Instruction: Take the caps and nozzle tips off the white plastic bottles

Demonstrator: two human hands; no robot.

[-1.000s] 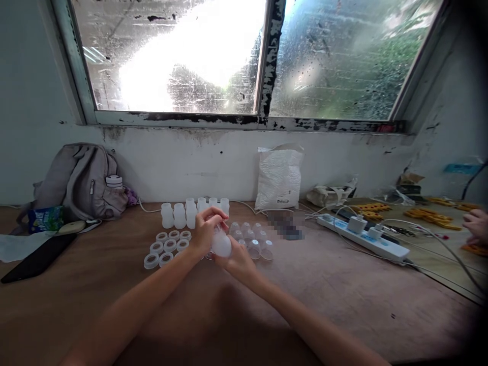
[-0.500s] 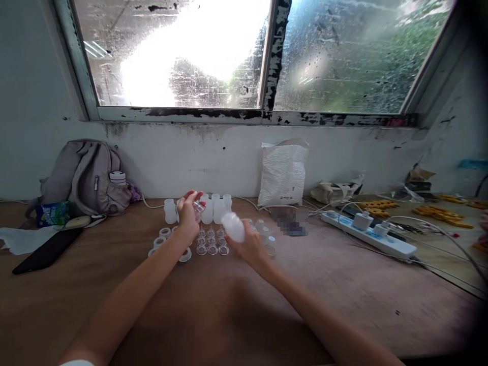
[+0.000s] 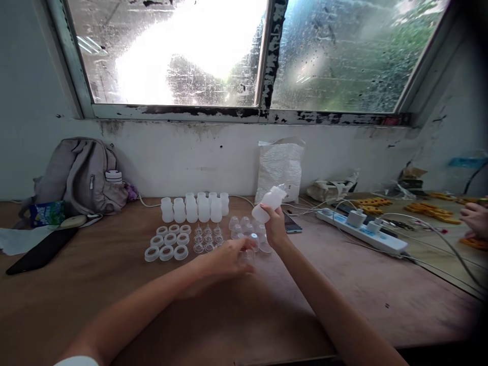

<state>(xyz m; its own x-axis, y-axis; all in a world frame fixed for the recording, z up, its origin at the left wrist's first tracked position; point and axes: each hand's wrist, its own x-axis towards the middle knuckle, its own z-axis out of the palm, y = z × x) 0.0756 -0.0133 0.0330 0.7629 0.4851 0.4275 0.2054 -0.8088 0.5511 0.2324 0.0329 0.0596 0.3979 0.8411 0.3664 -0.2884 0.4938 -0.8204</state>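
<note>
My right hand (image 3: 276, 226) is closed round a frosted white baby bottle (image 3: 268, 204), raised and tilted with its neck to the upper right. Something clear shows at the neck, too small to make out. Low over the table, my left hand (image 3: 229, 256) has its fingers round a clear plastic cap (image 3: 247, 258), partly blurred. Clear domed caps (image 3: 235, 223) stand just beyond it, some hidden by my hands. To its left are rows of clear nipples (image 3: 208, 238) and white rings (image 3: 166, 252). More frosted bottles (image 3: 191, 209) stand upright behind them.
A power strip (image 3: 366, 233) with plugs and cables lies at right, near yellow parts (image 3: 430, 212) and another person's hand (image 3: 476, 219). A white packet (image 3: 280, 168) leans on the wall. A phone (image 3: 293, 223) lies before it. At left are a backpack (image 3: 82, 178) and black tablet (image 3: 42, 250).
My left hand has come down and right from over the bottles to the front of the clear caps. My right hand has lifted the bottle up and to the right. Another person's hand appears at right.
</note>
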